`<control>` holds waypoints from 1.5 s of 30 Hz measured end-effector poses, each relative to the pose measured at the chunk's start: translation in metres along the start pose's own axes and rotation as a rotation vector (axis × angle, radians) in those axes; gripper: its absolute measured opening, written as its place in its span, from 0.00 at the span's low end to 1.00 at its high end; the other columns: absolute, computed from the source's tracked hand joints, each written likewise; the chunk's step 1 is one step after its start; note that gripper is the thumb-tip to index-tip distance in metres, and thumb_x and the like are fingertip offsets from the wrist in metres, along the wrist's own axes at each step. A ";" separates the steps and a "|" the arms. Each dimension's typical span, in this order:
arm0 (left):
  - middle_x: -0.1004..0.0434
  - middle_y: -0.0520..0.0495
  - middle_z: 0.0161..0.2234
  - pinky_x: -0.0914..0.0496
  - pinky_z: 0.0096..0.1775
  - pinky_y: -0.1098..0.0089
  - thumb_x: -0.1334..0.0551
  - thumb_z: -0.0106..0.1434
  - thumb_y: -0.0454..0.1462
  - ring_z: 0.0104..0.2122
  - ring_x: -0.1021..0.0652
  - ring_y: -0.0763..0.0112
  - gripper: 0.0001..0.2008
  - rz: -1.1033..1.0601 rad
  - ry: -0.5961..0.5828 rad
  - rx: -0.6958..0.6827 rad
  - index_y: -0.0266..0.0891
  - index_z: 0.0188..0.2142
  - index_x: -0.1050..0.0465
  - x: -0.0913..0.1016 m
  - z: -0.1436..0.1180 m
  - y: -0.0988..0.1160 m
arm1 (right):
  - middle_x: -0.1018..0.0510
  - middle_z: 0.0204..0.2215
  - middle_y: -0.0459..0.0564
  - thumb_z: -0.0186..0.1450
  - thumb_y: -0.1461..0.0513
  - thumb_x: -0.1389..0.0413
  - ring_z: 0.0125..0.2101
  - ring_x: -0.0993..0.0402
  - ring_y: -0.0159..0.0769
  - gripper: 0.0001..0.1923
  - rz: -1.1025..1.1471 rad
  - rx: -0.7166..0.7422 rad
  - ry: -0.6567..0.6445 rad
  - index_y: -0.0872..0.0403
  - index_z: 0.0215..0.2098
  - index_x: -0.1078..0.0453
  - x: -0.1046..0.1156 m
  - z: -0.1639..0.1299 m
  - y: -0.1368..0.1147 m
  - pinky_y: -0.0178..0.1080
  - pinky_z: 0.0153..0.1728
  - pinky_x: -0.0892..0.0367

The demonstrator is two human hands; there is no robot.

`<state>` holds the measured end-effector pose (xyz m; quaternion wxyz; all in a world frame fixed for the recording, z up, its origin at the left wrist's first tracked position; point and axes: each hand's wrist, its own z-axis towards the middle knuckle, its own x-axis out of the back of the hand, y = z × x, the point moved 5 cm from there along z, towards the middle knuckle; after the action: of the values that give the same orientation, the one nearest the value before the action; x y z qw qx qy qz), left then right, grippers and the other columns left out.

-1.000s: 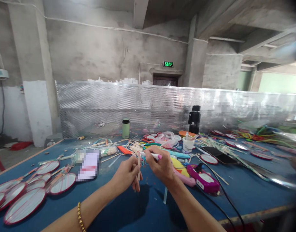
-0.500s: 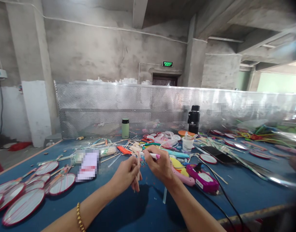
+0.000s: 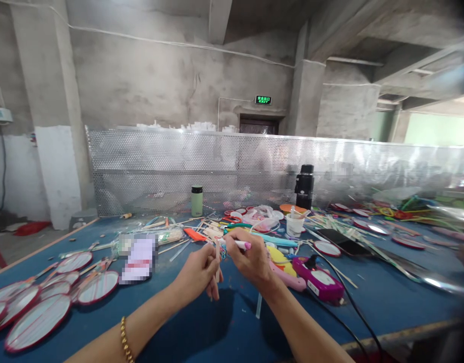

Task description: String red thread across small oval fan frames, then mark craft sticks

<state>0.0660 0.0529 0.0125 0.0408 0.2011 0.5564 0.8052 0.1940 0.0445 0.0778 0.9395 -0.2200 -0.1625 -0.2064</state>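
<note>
My left hand (image 3: 203,269) is closed on a thin, flat wooden stick (image 3: 218,262), held upright above the blue table (image 3: 201,327). Between the fingers of my right hand (image 3: 249,254) is a white pen with a pink end (image 3: 241,244). Its tip points left and meets or nearly meets the upper part of the stick; the exact contact is too small to tell. Just right of my right hand lie a pink and yellow item (image 3: 281,264) and a purple device (image 3: 319,280) with a black cable.
Several round red-rimmed pieces (image 3: 39,322) lie at left, near a blurred-out phone-like item (image 3: 139,259). Behind my hands are loose sticks, a white cup (image 3: 294,224), a green bottle (image 3: 196,201) and a black flask (image 3: 305,186). A dark phone (image 3: 345,242) lies at right.
Both hands keep almost the same pose, pen at the stick. The whole view has shifted very slightly.
</note>
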 end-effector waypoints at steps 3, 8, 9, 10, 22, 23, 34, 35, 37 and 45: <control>0.26 0.53 0.19 0.39 0.15 0.78 0.47 0.66 0.43 0.14 0.23 0.70 0.09 -0.005 0.002 0.005 0.42 0.32 0.45 0.000 -0.001 0.002 | 0.28 0.22 0.45 0.67 0.63 0.50 0.23 0.36 0.29 0.12 -0.007 -0.007 -0.005 0.54 0.25 0.33 0.000 0.000 0.000 0.33 0.27 0.42; 0.26 0.54 0.18 0.39 0.15 0.78 0.47 0.66 0.43 0.14 0.23 0.70 0.10 0.008 0.003 0.008 0.42 0.32 0.45 0.000 -0.001 0.001 | 0.28 0.22 0.45 0.66 0.63 0.51 0.24 0.35 0.29 0.13 0.019 0.015 0.013 0.54 0.24 0.33 0.001 0.000 -0.001 0.32 0.28 0.41; 0.26 0.54 0.18 0.39 0.15 0.78 0.47 0.66 0.43 0.14 0.23 0.70 0.10 0.012 0.002 0.008 0.42 0.32 0.45 0.000 0.000 0.000 | 0.28 0.22 0.45 0.66 0.63 0.51 0.23 0.35 0.29 0.13 0.015 0.013 0.004 0.54 0.24 0.33 0.000 0.000 -0.001 0.32 0.28 0.41; 0.26 0.53 0.18 0.39 0.15 0.78 0.47 0.66 0.43 0.14 0.23 0.70 0.10 0.013 0.002 0.008 0.42 0.32 0.45 0.001 0.000 0.000 | 0.28 0.22 0.44 0.66 0.63 0.51 0.23 0.35 0.29 0.13 0.009 0.008 -0.008 0.55 0.25 0.33 0.000 0.000 0.000 0.32 0.28 0.41; 0.27 0.54 0.18 0.38 0.15 0.78 0.46 0.65 0.45 0.13 0.25 0.72 0.12 -0.017 0.010 0.013 0.43 0.31 0.45 0.001 0.001 0.001 | 0.27 0.22 0.45 0.67 0.63 0.51 0.23 0.35 0.29 0.13 0.000 0.016 -0.032 0.55 0.25 0.32 0.000 -0.001 -0.001 0.33 0.28 0.41; 0.27 0.54 0.18 0.38 0.15 0.78 0.45 0.65 0.45 0.13 0.25 0.71 0.12 -0.018 0.011 0.011 0.43 0.31 0.45 0.001 0.002 0.001 | 0.27 0.22 0.45 0.67 0.63 0.51 0.23 0.35 0.29 0.13 -0.004 0.015 -0.032 0.55 0.25 0.32 0.000 0.000 -0.001 0.33 0.27 0.41; 0.27 0.54 0.17 0.38 0.15 0.77 0.46 0.66 0.45 0.13 0.25 0.72 0.12 -0.001 0.011 0.023 0.42 0.31 0.45 0.001 0.000 0.004 | 0.28 0.21 0.44 0.66 0.63 0.50 0.22 0.36 0.28 0.13 0.005 -0.001 -0.017 0.55 0.25 0.32 0.001 0.000 -0.002 0.32 0.26 0.42; 0.27 0.54 0.17 0.38 0.15 0.77 0.46 0.66 0.46 0.12 0.25 0.72 0.12 -0.004 0.009 0.026 0.42 0.31 0.45 0.001 0.000 0.004 | 0.28 0.21 0.45 0.66 0.63 0.50 0.23 0.36 0.29 0.13 0.007 -0.002 -0.008 0.55 0.24 0.32 0.002 0.000 -0.002 0.32 0.27 0.42; 0.27 0.54 0.17 0.37 0.15 0.77 0.46 0.65 0.47 0.12 0.25 0.71 0.13 -0.014 0.012 0.027 0.42 0.31 0.45 0.001 0.000 0.004 | 0.28 0.21 0.45 0.66 0.63 0.51 0.23 0.36 0.29 0.13 0.008 0.004 0.016 0.54 0.24 0.33 0.003 0.000 -0.003 0.32 0.27 0.42; 0.27 0.53 0.18 0.37 0.15 0.76 0.46 0.65 0.46 0.13 0.25 0.71 0.13 -0.019 0.013 0.021 0.42 0.30 0.45 0.001 0.000 0.004 | 0.28 0.21 0.45 0.66 0.63 0.51 0.24 0.35 0.30 0.13 -0.011 0.008 0.004 0.54 0.24 0.34 0.001 0.000 0.001 0.33 0.27 0.41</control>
<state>0.0656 0.0515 0.0165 0.0427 0.1907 0.5671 0.8001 0.1951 0.0446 0.0779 0.9394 -0.2152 -0.1628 -0.2113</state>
